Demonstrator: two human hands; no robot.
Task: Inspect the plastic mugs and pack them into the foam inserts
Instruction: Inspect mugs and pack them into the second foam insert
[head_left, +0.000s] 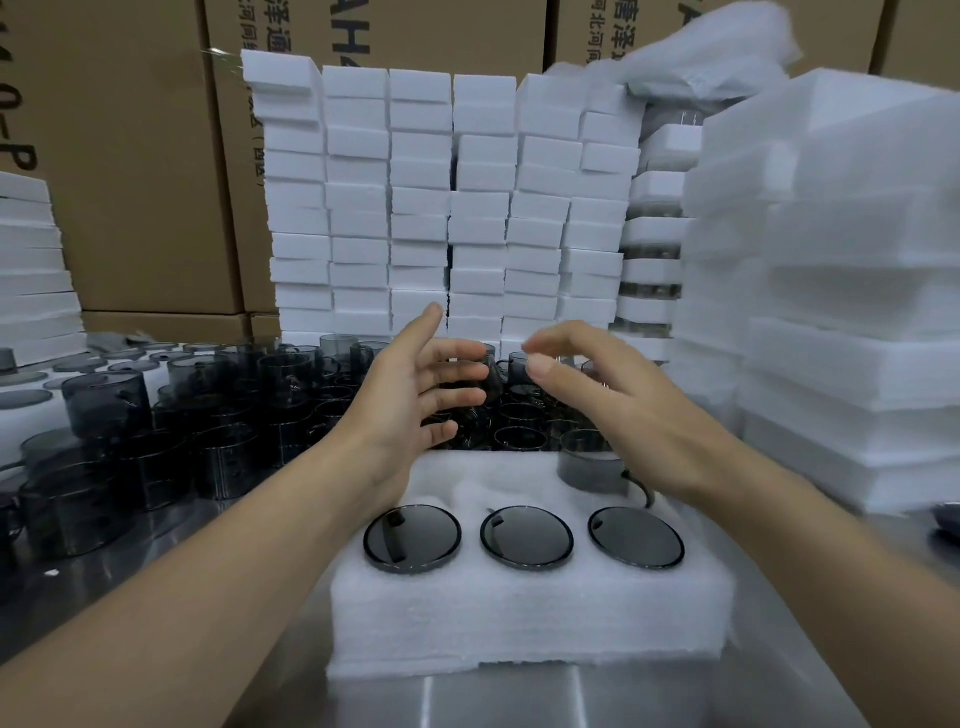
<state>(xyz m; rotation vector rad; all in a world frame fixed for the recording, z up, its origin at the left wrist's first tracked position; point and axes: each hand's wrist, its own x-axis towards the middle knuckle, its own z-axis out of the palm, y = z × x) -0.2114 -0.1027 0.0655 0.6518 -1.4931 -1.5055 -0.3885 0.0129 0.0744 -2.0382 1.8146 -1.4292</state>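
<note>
A white foam insert (524, 613) lies on the steel table in front of me. Three smoky grey mugs sit sunk in its front row (413, 538), (527, 536), (636, 536). One more grey mug (589, 465) stands in the back right pocket, its handle sticking out. Beyond the insert, several loose grey mugs (234, 410) crowd the table. My left hand (415, 395) and my right hand (613, 405) hover above the insert's back row with fingers spread, palms facing each other. Neither holds anything; the right fingers are blurred.
A wall of stacked white foam blocks (421, 208) rises behind the mugs. Taller foam stacks (831, 291) stand at the right and another stack (31, 270) at the left. Brown cartons (130, 156) fill the background. The steel table edge (519, 701) is nearest me.
</note>
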